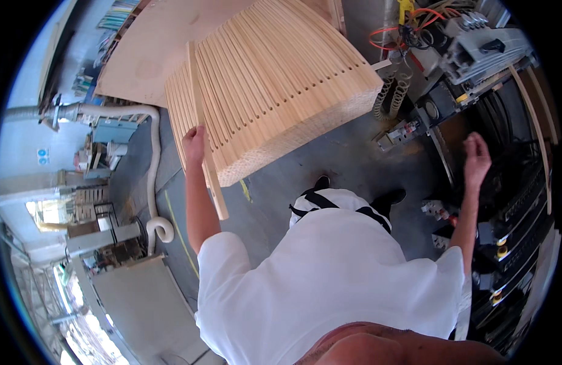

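Left hand (pixel 194 147) is pinching the wooden strip (pixel 198 100), angled over the left of the grooved stack (pixel 287 67), near end overhanging; a slack grip could be sending it tumbling. Right hand (pixel 477 161) is hanging empty, loosely curled.

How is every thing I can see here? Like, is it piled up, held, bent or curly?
stack: wood pieces piled together
strip: held, slanted across the stack, near end past its edge
left hand: closed on the strip
right hand: raised, fingers bent
hose: bent, curled at its lower end
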### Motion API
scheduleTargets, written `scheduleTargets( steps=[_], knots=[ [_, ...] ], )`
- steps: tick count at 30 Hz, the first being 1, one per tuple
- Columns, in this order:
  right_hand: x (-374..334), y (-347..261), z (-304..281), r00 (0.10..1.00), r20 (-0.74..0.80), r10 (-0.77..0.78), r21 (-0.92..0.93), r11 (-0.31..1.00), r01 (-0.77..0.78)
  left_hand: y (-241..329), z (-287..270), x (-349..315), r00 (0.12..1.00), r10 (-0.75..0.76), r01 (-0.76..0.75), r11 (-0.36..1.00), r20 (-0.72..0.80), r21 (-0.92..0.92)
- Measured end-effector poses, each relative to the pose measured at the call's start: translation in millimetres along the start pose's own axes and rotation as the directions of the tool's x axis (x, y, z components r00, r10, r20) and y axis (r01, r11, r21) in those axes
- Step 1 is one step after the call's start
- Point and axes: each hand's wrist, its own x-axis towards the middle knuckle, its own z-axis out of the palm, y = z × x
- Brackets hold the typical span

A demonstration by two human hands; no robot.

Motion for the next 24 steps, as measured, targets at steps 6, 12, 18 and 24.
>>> scheduleTargets(
  steps=[6, 12, 18, 24],
  knots=[
    [-179, 8, 76, 0.970, 0.092, 0.223, -0.274, 0.943, -0.190, -45, 44, 119, 0.981, -0.116, 0.145, 0.971, -0.156, 0.190],
    [-298, 17, 52, 0.924, -0.046, 0.381, -0.424, 0.830, -0.363, -43, 77, 171, 0.996, -0.075, 0.088, 0.896, -0.046, 0.436],
    [-392, 29, 34, 0.867, -0.172, 0.468, -0.441, 0.750, -0.493, -51, 86, 188, 0.988, -0.079, 0.032, 0.947, 0.136, 0.319],
    [-489, 39, 18, 0.835, -0.346, 0.428, -0.323, 0.782, -0.534, -62, 67, 90, 0.771, 0.327, -0.530, 0.805, 0.547, 0.266]
  ],
)
